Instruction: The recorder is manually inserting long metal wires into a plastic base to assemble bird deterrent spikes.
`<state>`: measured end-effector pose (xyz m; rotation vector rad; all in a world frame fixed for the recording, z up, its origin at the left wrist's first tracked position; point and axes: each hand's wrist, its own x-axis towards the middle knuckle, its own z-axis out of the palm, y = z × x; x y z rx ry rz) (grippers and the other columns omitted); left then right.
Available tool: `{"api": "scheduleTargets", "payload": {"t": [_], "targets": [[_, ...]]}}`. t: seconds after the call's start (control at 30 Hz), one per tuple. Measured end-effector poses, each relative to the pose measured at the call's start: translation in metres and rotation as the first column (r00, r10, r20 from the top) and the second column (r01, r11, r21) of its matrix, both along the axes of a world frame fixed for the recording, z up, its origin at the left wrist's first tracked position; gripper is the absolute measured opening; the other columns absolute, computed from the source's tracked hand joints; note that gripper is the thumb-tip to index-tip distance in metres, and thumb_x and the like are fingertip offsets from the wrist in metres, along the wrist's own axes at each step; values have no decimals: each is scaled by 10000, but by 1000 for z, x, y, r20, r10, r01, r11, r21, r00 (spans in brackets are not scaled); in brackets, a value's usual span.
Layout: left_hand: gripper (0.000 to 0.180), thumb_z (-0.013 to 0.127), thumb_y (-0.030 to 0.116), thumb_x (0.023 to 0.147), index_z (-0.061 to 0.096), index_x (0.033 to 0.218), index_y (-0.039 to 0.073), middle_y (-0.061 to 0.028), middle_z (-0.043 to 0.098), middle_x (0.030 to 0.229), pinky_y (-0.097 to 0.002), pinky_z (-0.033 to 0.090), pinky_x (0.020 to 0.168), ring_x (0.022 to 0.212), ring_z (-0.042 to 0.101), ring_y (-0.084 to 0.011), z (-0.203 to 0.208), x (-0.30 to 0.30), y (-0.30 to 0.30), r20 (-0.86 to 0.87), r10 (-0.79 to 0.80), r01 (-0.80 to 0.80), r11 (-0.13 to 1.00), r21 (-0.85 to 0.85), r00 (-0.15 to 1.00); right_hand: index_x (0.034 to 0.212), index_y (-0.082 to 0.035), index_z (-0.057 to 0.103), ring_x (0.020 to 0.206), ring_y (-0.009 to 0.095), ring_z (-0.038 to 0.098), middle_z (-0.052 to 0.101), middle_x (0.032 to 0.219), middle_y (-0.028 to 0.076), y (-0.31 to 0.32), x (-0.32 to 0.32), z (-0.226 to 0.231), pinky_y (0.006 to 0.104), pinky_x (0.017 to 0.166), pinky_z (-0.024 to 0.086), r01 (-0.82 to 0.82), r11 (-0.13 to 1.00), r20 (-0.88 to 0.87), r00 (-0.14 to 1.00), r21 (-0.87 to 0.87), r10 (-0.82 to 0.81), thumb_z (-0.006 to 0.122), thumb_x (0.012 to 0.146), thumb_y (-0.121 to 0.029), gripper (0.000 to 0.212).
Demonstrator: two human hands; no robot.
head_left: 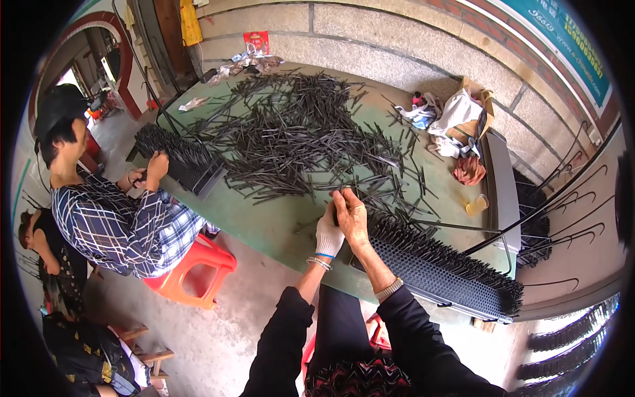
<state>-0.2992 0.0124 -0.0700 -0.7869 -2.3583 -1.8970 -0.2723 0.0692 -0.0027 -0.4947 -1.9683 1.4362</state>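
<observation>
A wall of pale stone blocks (377, 26) runs along the far side, with a teal banner (562, 46) at far right and a red-trimmed archway (124, 56) at far left. The green worktop (254, 231) stands just beside the wall on a pale concrete floor (254, 298). A red plastic stool (223, 263) and, nearer, a wooden stool (155, 356) stand at left, and bright light whitens the near right.

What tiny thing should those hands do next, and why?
Maybe shift the right hand toward the perforated rack beside it. A dark bit shows between that hand and the gloved left hand, and black rods stand crowded along the rack.
</observation>
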Motion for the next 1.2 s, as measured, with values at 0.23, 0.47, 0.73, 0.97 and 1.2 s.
{"api": "scheduleTargets", "payload": {"t": [0.23,0.47,0.73,0.97,1.2], "targets": [[289,659,151,819,578,1070,33,-106,675,880,-323,500,672,732,644,-207,2,-5,-7,174,34,-75,969,235,984,928,-2,671,776,112,458,513,796,21,5,-3,57,257,667,394,188,962,-241,961,200,-137,614,919,-133,143],[231,619,238,861,515,692,119,25,504,614,-310,400,546,535,453,-132,43,-57,-43,667,-411,-464,493,736,622,786,-50,652,799,362,602,588,798,167,7,2,3,419,690,497,-65,827,215,974,558,-69,638,812,-153,108],[246,627,234,874,510,693,114,8,502,659,-364,449,645,596,475,-142,27,-41,-94,740,-397,-566,479,671,542,964,33,613,1026,360,529,492,1175,183,-19,-9,-74,435,829,499,-359,613,522,847,704,-102,649,773,-117,245],[115,646,189,868,583,845,96,-38,600,765,-455,540,737,717,606,-224,-6,-4,-113,852,-349,-622,582,524,390,1018,77,600,1006,319,571,529,1155,233,-37,-14,-73,392,802,523,-489,416,579,807,767,-118,609,763,-62,291],[123,635,175,881,616,955,78,-86,650,893,-424,540,766,798,631,-258,-10,-8,-85,832,-347,-551,629,549,433,934,40,589,797,346,656,618,953,203,-15,-31,-74,410,664,553,-401,525,569,796,751,-206,615,759,-63,205]]}}
